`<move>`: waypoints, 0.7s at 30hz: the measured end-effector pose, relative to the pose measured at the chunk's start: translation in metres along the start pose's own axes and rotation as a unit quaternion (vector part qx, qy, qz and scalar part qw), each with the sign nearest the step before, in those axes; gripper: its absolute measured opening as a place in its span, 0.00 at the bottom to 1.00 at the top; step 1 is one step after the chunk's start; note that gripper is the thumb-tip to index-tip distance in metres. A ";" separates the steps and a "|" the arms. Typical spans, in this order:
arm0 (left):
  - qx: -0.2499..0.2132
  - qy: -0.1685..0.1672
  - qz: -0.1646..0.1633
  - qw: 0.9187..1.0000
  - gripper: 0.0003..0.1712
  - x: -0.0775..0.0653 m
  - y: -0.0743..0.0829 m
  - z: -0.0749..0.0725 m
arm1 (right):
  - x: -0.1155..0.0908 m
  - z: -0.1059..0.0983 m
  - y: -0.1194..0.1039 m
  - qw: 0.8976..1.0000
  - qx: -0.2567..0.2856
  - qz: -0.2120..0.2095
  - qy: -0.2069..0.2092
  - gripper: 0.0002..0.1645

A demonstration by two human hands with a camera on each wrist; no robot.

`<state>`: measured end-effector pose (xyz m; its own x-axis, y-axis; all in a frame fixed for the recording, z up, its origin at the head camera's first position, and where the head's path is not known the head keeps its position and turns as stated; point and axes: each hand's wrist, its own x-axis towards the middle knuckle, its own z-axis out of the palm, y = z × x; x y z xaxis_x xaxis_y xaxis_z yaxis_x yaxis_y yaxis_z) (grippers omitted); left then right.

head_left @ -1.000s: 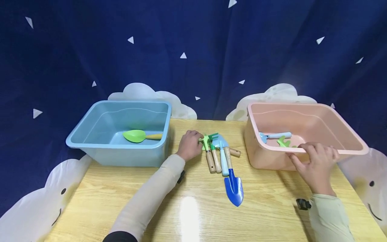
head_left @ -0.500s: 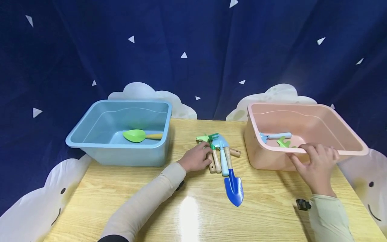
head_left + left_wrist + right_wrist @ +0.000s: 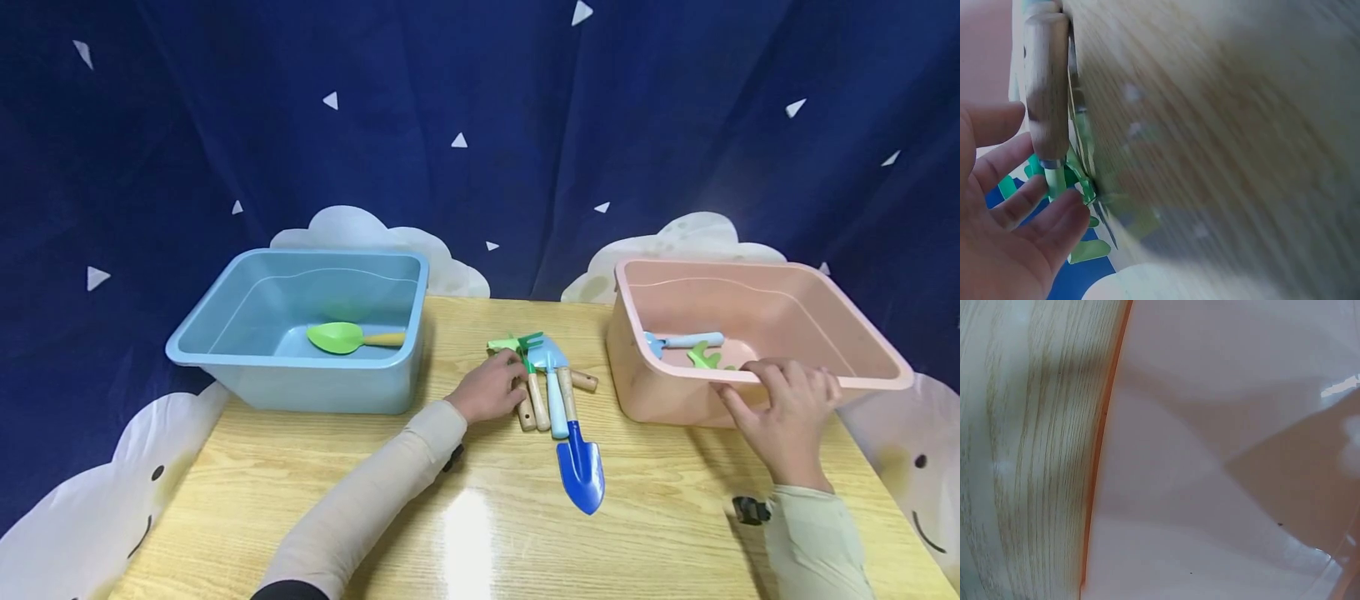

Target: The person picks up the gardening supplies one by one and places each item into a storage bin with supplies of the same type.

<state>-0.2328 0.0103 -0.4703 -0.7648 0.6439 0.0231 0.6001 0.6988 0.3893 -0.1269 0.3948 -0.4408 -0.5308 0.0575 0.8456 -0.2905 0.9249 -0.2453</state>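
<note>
My left hand (image 3: 491, 390) is at a light green hand rake (image 3: 502, 343) on the table. In the left wrist view, its loosely bent fingers lie beside the rake's wooden handle (image 3: 1047, 87), with gaps between them; firm contact is unclear. Close by on the right lie a dark green fork (image 3: 532, 341), a light blue shovel (image 3: 556, 404) and a blue trowel (image 3: 581, 475). My right hand (image 3: 787, 412) holds the front rim of the pink bin (image 3: 675, 392), fingers over the edge and thumb outside. The right wrist view shows only bin wall and table.
The blue bin (image 3: 322, 387) at left holds a green trowel (image 3: 335, 337) with a yellow handle. Inside the pink bin lie a light blue tool (image 3: 693, 340) and a green piece (image 3: 702, 356). Another wooden handle (image 3: 583, 381) sticks out from the pile. A dark blue curtain (image 3: 480, 192) hangs behind.
My left hand has come down from the light green rake's head to its wooden handle, staying there over the last half second. My right hand stays on the pink bin's rim.
</note>
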 end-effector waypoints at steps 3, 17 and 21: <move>-0.014 0.007 0.005 1.000 0.13 0.000 -0.002 -0.001 | 0.000 0.000 0.000 1.000 -0.002 -0.002 0.000 0.46; -0.018 0.023 -0.099 0.995 0.26 -0.006 0.005 0.000 | 0.001 -0.001 0.000 1.000 -0.004 -0.001 0.005 0.45; -0.068 0.005 -0.118 0.991 0.29 -0.006 0.003 0.000 | 0.000 -0.001 -0.001 1.000 -0.007 0.001 0.001 0.45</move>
<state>-0.2260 0.0084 -0.4693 -0.8823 0.4647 -0.0752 0.3679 0.7802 0.5059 -0.1261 0.3944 -0.4398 -0.5296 0.0600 0.8461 -0.2777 0.9303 -0.2397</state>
